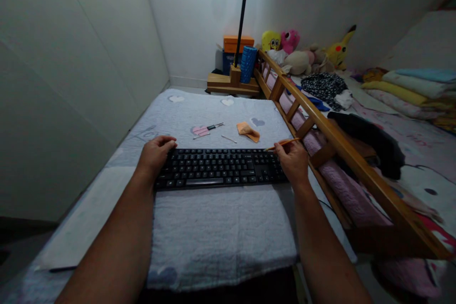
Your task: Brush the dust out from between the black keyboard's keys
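- Grip of right hand (294,156) closed on thin orange stick (288,141), near top edge of black full-size keyboard (210,169).
- Left hand (154,154) at keyboard's far left corner, fingers bunched; cannot tell if gripping.
- Keyboard flat between both hands.
- Beyond them, orange cloth (248,131), cotton swabs (228,139), black-handled tool (212,127) with metal prongs, all on heart-patterned cover (221,232).
- Right of right hand, wooden bed rail (313,115); farther off, plush toys (337,54).

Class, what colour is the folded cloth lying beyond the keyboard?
The cloth is orange, best seen in the head view.
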The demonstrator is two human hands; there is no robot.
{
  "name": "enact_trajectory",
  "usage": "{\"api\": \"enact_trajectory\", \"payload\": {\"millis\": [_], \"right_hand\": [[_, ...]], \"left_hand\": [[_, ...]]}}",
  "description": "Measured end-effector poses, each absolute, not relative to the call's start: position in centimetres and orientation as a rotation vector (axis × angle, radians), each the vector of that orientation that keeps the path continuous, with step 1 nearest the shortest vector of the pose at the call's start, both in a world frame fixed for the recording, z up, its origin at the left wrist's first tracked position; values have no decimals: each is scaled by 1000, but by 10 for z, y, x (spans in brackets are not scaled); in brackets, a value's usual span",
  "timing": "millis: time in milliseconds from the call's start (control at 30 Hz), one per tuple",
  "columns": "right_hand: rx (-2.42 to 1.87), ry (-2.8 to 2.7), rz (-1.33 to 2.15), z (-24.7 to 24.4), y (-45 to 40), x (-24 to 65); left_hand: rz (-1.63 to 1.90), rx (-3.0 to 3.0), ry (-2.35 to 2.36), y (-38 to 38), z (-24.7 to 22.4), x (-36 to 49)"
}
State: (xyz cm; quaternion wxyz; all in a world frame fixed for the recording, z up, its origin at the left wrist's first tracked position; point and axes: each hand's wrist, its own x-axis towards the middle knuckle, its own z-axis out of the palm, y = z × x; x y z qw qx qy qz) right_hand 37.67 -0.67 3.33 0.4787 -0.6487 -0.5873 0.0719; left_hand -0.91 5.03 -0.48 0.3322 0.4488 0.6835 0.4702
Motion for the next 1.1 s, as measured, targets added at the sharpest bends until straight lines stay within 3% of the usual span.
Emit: {"api": "enact_trajectory", "payload": {"millis": [267, 767, 1100], "right_hand": [[-1599, -1331, 182, -2, 0, 379], [-1694, -1369, -48, -1, -11, 382], [-1598, -1345, 75, -6, -10, 381]], "left_hand": [[1180, 1196, 1756, 50, -5, -11], [1269, 1110, 1689, 47, -6, -8], [1313, 1045, 1688, 45, -4, -5]]}}
